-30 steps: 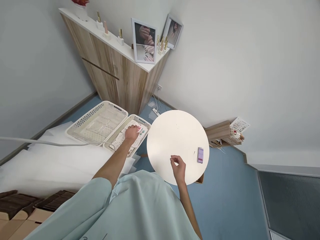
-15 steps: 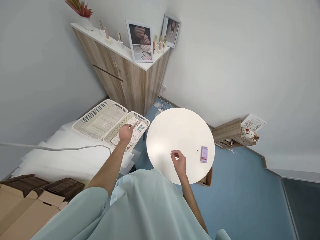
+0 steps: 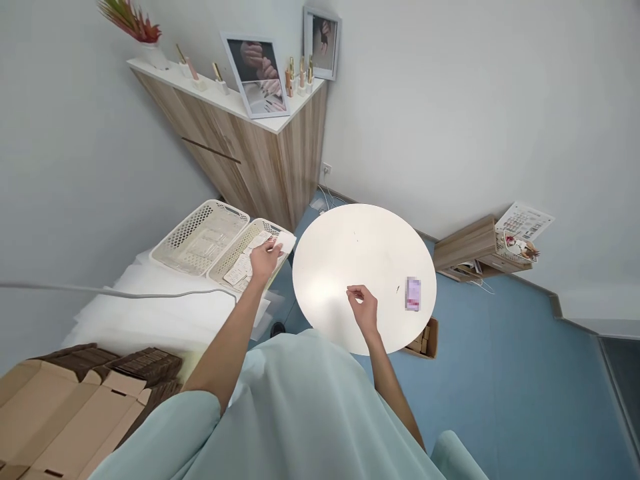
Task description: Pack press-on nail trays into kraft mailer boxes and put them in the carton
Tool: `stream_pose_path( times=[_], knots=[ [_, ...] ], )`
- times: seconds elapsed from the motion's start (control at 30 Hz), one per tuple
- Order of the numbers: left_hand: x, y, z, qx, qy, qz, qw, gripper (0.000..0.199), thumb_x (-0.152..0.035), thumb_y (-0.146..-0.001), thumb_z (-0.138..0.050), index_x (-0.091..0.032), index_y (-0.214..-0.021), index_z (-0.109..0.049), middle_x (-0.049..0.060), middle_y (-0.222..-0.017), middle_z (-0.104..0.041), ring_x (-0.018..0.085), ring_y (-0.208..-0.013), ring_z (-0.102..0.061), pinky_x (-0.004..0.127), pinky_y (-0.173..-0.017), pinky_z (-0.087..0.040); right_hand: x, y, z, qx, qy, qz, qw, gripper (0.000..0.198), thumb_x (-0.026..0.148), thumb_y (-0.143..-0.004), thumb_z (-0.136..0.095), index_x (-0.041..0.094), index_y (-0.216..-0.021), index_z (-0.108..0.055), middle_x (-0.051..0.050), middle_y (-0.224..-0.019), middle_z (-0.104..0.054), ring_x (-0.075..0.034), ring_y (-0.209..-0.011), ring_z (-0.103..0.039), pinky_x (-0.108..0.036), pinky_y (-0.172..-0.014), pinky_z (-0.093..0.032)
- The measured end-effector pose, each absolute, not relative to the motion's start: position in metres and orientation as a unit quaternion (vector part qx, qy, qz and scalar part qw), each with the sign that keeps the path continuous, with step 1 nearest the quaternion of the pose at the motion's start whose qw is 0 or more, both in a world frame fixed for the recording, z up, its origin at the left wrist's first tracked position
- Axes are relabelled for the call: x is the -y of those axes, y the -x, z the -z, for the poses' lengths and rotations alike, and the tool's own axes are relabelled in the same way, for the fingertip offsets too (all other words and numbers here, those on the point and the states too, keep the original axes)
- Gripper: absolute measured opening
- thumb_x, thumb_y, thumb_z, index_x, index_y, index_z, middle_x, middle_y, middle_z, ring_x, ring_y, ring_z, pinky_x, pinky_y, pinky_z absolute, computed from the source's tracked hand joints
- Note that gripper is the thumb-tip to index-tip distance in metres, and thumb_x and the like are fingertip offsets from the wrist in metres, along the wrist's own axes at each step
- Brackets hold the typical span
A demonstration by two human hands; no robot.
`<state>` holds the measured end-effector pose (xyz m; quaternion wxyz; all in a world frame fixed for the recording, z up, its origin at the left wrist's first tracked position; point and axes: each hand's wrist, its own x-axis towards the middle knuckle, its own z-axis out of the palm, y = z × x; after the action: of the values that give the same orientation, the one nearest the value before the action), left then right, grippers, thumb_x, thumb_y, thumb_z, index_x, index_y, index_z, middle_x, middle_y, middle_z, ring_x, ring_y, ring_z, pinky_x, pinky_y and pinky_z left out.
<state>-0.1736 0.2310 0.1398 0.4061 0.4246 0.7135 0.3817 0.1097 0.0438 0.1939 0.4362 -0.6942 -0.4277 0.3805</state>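
My left hand (image 3: 265, 260) is over the smaller white basket (image 3: 216, 275) on the left, thumb and fingers closed on a white card (image 3: 286, 241). More printed cards (image 3: 240, 268) lie inside that basket, below and to the left of the hand. Above the round white table (image 3: 325, 240), my right hand (image 3: 365, 309) is held in a pinch, and whatever it may grip is too small to make out. A blurred purple item (image 3: 413, 294) lies on the table to the right of this hand.
A larger white basket (image 3: 200, 230) stands beside the smaller one, near white wrapping sheets (image 3: 125, 313). Flattened cardboard boxes (image 3: 75, 420) are at lower left. A wooden cabinet (image 3: 260, 160) fills the corner. An open carton (image 3: 429, 340) sits under the table's right edge.
My left hand has risen slightly to the right, and a white card now shows at its fingers where printed cards showed before. The right hand stays pinched over the table. The view has shifted slightly.
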Motion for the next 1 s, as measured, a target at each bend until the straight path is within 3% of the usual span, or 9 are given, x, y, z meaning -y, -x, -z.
stream_pose_path(
  times=[0.2, 0.57, 0.73, 0.87, 1.0],
  knots=[
    [-0.200, 0.103, -0.165, -0.580, -0.333, -0.473, 0.574, 0.034, -0.036, -0.079, -0.091, -0.012, -0.098, -0.076, 0.008, -0.094, -0.080, 0.023, -0.089, -0.082, 0.042, -0.102, -0.067, -0.055, -0.121, -0.206, 0.416, 0.678, -0.374, 0.477, 0.022, 0.045, -0.093, -0.070, 0.025, -0.099, -0.079, -0.007, -0.107, -0.083, -0.025, -0.103, -0.076, -0.045, -0.103, -0.062],
    [-0.127, 0.028, -0.192, -0.445, -0.350, -0.382, 0.730, 0.047, -0.056, -0.075, -0.096, -0.016, -0.095, -0.081, 0.010, -0.103, -0.080, 0.025, -0.099, -0.080, 0.047, -0.111, -0.064, -0.071, -0.133, -0.220, 0.363, 0.674, -0.384, 0.516, 0.029, 0.050, -0.089, -0.073, 0.024, -0.098, -0.080, -0.004, -0.100, -0.084, -0.023, -0.093, -0.076, -0.038, -0.089, -0.063],
    [-0.115, 0.021, -0.200, -0.436, -0.360, -0.375, 0.735, 0.052, -0.061, -0.074, -0.094, -0.016, -0.096, -0.082, 0.010, -0.104, -0.081, 0.024, -0.100, -0.079, 0.046, -0.111, -0.064, -0.063, -0.133, -0.220, 0.354, 0.669, -0.373, 0.537, 0.029, 0.048, -0.091, -0.068, 0.022, -0.099, -0.078, -0.006, -0.100, -0.083, -0.023, -0.093, -0.076, -0.038, -0.088, -0.062],
    [-0.113, 0.023, -0.208, -0.463, -0.375, -0.390, 0.702, 0.051, -0.061, -0.075, -0.094, -0.016, -0.095, -0.081, 0.010, -0.100, -0.081, 0.028, -0.100, -0.081, 0.047, -0.107, -0.065, -0.056, -0.127, -0.234, 0.337, 0.700, -0.303, 0.552, 0.033, 0.053, -0.098, -0.064, 0.023, -0.109, -0.075, -0.008, -0.117, -0.081, -0.023, -0.102, -0.076, -0.039, -0.092, -0.062],
    [-0.105, 0.024, -0.220, -0.505, -0.443, -0.410, 0.617, 0.043, -0.058, -0.082, -0.088, -0.019, -0.099, -0.083, 0.009, -0.100, -0.082, 0.031, -0.097, -0.082, 0.046, -0.097, -0.067, -0.055, -0.111, -0.247, 0.349, 0.699, -0.296, 0.549, 0.038, 0.054, -0.092, -0.076, 0.024, -0.115, -0.069, -0.010, -0.130, -0.076, -0.025, -0.115, -0.074, -0.038, -0.094, -0.063]
  ],
)
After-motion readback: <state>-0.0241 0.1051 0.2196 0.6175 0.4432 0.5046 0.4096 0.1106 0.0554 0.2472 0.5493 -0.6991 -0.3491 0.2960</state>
